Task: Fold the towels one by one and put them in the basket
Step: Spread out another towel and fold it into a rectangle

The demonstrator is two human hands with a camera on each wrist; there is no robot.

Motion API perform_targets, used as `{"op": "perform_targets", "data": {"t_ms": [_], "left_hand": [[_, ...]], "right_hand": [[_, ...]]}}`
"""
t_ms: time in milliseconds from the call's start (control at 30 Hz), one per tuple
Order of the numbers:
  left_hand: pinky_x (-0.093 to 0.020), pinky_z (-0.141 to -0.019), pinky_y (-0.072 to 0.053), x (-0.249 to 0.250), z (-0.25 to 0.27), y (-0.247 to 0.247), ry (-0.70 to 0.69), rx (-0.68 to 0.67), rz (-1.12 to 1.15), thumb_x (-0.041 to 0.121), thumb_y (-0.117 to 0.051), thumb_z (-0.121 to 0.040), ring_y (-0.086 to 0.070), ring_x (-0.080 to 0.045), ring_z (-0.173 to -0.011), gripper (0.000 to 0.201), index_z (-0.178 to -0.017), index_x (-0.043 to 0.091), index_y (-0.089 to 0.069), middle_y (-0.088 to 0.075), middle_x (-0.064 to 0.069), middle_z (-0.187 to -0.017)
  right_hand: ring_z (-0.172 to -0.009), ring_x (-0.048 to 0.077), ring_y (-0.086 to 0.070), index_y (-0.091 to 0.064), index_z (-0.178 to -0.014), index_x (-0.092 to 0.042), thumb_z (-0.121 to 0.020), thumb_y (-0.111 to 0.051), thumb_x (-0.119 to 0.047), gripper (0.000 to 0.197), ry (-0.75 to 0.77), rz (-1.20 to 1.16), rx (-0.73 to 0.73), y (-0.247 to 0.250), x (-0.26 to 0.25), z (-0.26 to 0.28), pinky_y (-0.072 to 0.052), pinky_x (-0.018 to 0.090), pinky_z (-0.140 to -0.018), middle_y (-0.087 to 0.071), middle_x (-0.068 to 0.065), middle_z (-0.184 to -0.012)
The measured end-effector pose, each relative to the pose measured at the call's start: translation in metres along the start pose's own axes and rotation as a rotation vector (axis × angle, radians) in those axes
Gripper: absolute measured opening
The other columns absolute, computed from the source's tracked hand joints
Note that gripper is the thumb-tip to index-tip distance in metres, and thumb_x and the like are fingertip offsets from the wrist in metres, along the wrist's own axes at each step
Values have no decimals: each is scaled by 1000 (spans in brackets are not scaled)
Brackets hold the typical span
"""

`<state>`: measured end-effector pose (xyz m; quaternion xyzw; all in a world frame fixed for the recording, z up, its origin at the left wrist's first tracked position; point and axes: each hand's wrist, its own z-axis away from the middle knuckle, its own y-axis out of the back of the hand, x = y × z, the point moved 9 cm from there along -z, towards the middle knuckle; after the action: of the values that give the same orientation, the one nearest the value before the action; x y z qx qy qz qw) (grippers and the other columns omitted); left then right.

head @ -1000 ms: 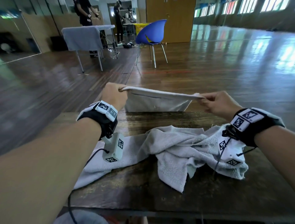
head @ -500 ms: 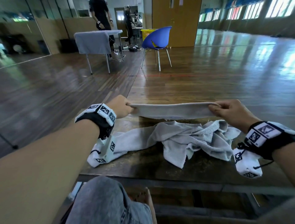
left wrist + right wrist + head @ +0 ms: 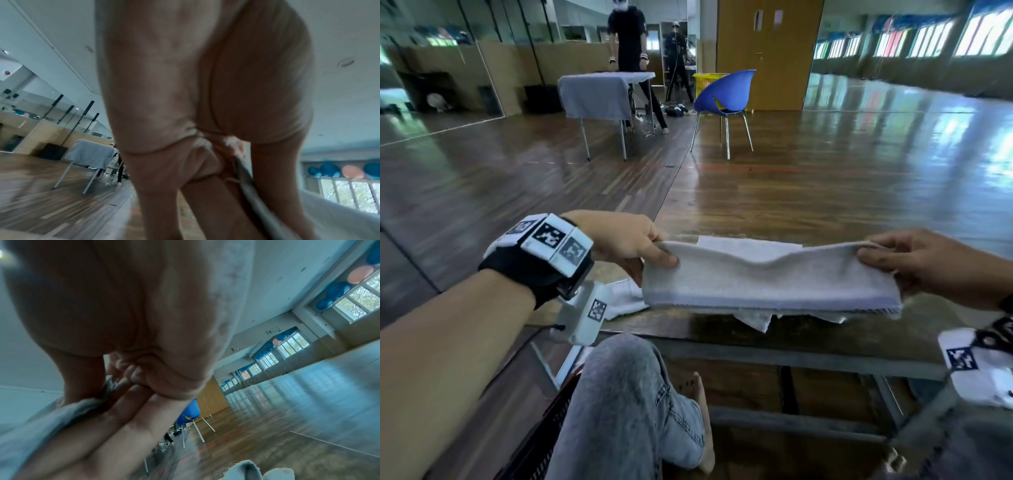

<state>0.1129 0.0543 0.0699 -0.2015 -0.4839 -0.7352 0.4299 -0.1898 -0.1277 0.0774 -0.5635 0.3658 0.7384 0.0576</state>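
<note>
Spanning wooden surface (image 3: 825,329), folded white towel (image 3: 767,277) now held nearer body, above crumpled towel (image 3: 756,318); left hand (image 3: 626,243) and right hand (image 3: 928,263) pinching opposite ends. Likely heading basketward; basket not identifiable.

A blue chair (image 3: 724,90) stands on the glossy wooden floor (image 3: 825,178). Left of it, a cloth-draped table (image 3: 595,94) has 1 person (image 3: 628,37) behind. Beyond the chair, a wooden door (image 3: 768,44).
</note>
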Motion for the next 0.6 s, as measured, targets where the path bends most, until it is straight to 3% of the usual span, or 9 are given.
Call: {"op": "perform_targets", "data": {"t_ms": [100,167,267,367,433,500,533,600], "left_hand": [[-38,-84,-61,0,8,-14,-49,-143,9,21,-66,-91,-72,-30,-97,30,-112,-1,-67,-72,-21,-111],[-39,-84,-61,0,2,-14,-79,-132,7,18,-63,-94,-72,-28,-95,25,-112,2,-68,-73,-18,-109],[-43,-87,-60,-1,-26,5,-85,42,-34,22,-66,-93,-71,-30,-92,25,-107,2,-70,-73,-18,-104],[-48,-86,-59,-1,-68,27,-70,239,-115,24,-67,-94,-71,-34,-91,27,-104,-1,-69,-72,-23,-105],[-48,-83,-59,1,-100,37,-55,333,-162,24,-65,-96,-70,-41,-89,22,-92,2,-67,-71,-27,-98],[-35,-66,-59,0,-135,51,-46,441,-149,20,-65,-96,-65,-34,-73,22,-78,8,-63,-67,-22,-83],[-28,-56,-52,-1,-151,59,-33,504,-146,19,-66,-95,-60,-28,-66,27,-69,12,-60,-64,-16,-77],[-23,-53,-41,-2,-184,74,-14,604,-177,19,-68,-92,-59,-27,-68,34,-61,16,-53,-61,-16,-77]], "right_hand": [[-52,21,-63,-79,-99,-25,-74,-69,-49,36,-63,-7,-91,-10,7,11,-53,28,-48,-69,12,-69],[-58,27,-67,-78,-100,-28,-77,-68,-49,32,-81,28,-74,-12,10,8,-56,31,-51,-72,16,-75],[-63,32,-72,-76,-94,-23,-87,-67,-39,20,-72,56,71,-2,19,-16,-58,34,-52,-73,18,-76],[-54,19,-67,-73,-90,-11,-95,-66,-27,18,-85,124,273,18,42,-56,-52,27,-46,-71,12,-68],[-50,13,-59,-72,-83,-9,-94,-69,-24,19,-84,207,386,31,57,-88,-47,27,-43,-65,7,-63],[-53,16,-58,-71,-75,-12,-92,-72,-24,21,-68,283,478,45,67,-120,-45,27,-50,-65,4,-63],[-58,19,-61,-70,-72,-14,-91,-73,-26,22,-63,330,508,52,72,-137,-44,29,-53,-67,5,-65],[-70,27,-65,-69,-72,-15,-89,-75,-28,23,-65,413,554,63,82,-171,-41,29,-61,-70,8,-72]]}}
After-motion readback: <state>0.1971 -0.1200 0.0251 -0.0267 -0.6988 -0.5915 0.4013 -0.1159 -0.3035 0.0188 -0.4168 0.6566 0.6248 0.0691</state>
